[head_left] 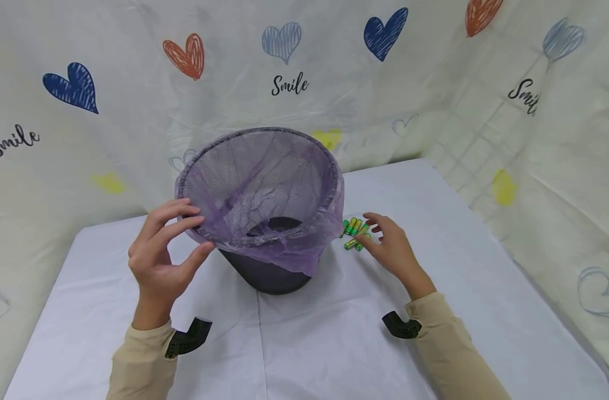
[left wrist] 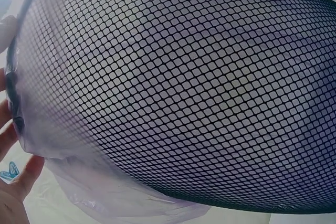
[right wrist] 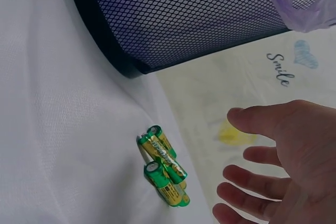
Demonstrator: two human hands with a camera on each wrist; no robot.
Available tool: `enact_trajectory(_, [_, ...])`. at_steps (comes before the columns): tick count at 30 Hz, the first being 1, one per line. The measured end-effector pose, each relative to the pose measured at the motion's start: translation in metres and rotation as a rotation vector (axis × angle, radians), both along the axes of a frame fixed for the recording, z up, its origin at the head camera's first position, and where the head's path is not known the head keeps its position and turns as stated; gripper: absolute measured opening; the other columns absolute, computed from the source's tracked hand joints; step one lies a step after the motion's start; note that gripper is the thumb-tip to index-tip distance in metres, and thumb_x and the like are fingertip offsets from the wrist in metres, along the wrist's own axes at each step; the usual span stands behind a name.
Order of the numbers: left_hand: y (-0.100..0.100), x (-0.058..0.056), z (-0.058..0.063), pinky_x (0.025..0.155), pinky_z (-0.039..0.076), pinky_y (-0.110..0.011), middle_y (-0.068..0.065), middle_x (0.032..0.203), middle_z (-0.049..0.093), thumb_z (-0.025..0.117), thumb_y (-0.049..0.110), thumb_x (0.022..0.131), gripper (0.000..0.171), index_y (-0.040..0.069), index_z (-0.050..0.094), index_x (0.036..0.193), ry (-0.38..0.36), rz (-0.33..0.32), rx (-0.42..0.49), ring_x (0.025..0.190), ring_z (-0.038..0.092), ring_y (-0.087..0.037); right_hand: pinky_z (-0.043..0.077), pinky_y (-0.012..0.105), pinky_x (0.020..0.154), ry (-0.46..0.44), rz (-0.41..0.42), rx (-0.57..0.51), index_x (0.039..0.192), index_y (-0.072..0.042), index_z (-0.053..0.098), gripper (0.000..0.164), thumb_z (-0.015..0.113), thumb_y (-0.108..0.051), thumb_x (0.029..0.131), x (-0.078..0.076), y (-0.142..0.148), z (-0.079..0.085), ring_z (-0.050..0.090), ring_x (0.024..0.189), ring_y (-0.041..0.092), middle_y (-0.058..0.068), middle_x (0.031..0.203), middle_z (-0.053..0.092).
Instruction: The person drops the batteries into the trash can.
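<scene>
A black mesh wastebasket point(head_left: 264, 272) stands on the table, lined with a thin purple plastic bag point(head_left: 294, 255) folded over its rim. My left hand point(head_left: 159, 255) grips the basket's left rim, fingers over the edge and thumb against the bag outside. In the left wrist view, the mesh wall point(left wrist: 210, 87) fills most of the picture, with fingertips along the rim. To the right of the basket lie several green and yellow batteries point(right wrist: 163, 161) in a small pile. My right hand point(head_left: 390, 247) hovers beside them, fingers spread and loosely bent, holding nothing.
A white cloth covers the table point(head_left: 309, 344). Behind and to the right hangs a pale sheet point(head_left: 134, 33) printed with hearts and the word Smile. Each sleeve carries a small black wrist device point(head_left: 188, 337). The basket stands between the left hand and the batteries.
</scene>
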State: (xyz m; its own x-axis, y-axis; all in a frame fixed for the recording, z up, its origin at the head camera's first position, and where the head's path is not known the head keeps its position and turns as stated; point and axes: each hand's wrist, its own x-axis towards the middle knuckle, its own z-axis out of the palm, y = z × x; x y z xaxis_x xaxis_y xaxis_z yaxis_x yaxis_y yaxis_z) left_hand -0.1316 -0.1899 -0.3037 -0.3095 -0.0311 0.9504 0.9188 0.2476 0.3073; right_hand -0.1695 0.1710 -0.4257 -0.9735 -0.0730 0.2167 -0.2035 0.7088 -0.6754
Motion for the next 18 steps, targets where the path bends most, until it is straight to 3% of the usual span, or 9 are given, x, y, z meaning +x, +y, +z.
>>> enact_trajectory(18, [0.004, 0.002, -0.003, 0.094, 0.048, -0.04, -0.026, 0.085, 0.062, 0.081, 0.018, 0.066, 0.038, -0.014, 0.065, 0.078, -0.003, 0.002, 0.061, 0.097, 0.058, -0.037, 0.048, 0.039, 0.073, -0.066, -0.086, 0.037, 0.12, -0.007, 0.054, 0.051, 0.072, -0.027, 0.076, -0.002, -0.004, -0.015, 0.057, 0.091, 0.03, 0.014, 0.107, 0.059])
